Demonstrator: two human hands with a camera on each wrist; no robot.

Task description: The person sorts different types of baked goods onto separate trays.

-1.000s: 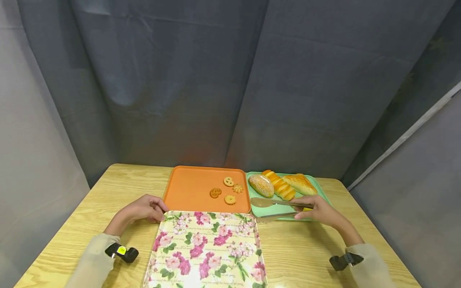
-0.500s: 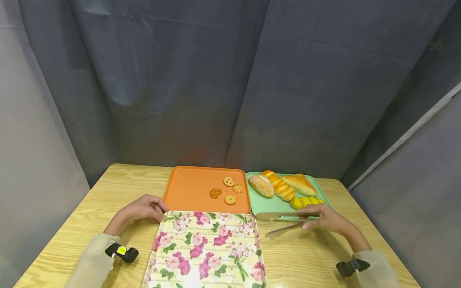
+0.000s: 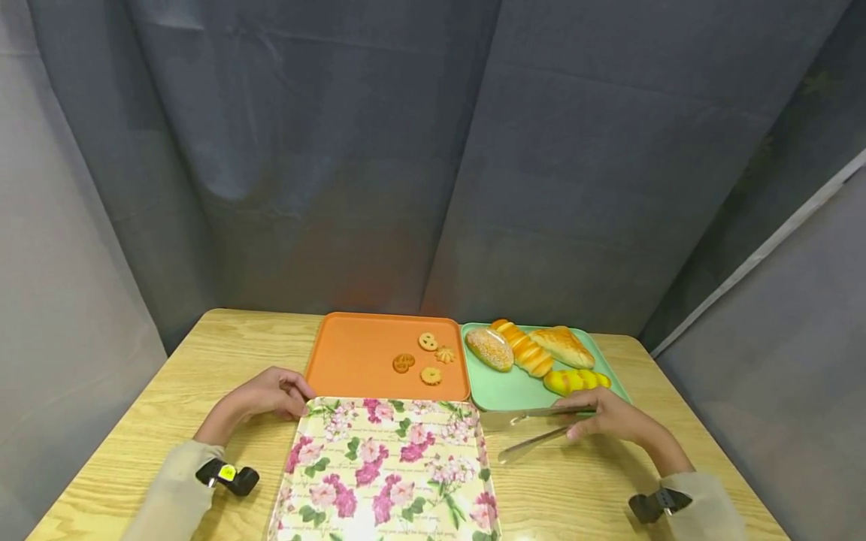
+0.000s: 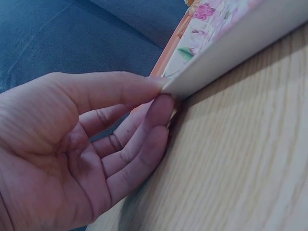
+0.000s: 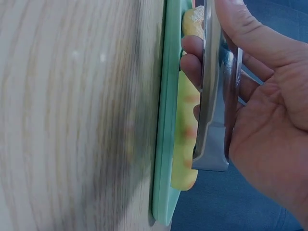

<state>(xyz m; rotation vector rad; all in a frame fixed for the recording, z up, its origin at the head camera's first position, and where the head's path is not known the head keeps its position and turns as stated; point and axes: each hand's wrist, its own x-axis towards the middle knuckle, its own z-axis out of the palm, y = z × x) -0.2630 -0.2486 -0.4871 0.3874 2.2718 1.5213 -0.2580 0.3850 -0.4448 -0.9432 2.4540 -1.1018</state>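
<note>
My left hand (image 3: 265,394) pinches the far left corner of a floral tray (image 3: 370,451) with pink blossoms; the left wrist view shows the thumb and fingertips at its pale rim (image 4: 216,62). Metal tongs (image 3: 533,445) are in my right hand (image 3: 612,417), their arms spread with nothing between and tips pointing left, by the front edge of a green tray (image 3: 510,391). On that tray lie a yellow bread (image 3: 576,381), a sugar-topped bun (image 3: 490,349), a ridged long bread (image 3: 528,352) and a flaky pastry (image 3: 564,347). Up close, the tongs' folded end (image 5: 211,156) sits against the palm.
An orange tray (image 3: 361,353) with several small cookies (image 3: 431,376) stands behind the floral tray and beside the green one. The wooden table (image 3: 561,496) carries everything, with grey curtains (image 3: 325,165) around its back and sides.
My right hand has drawn the tongs back from over the green tray toward the front edge, uncovering the yellow bread. The tongs' arms have spread wider. My left hand stays at the floral tray's corner.
</note>
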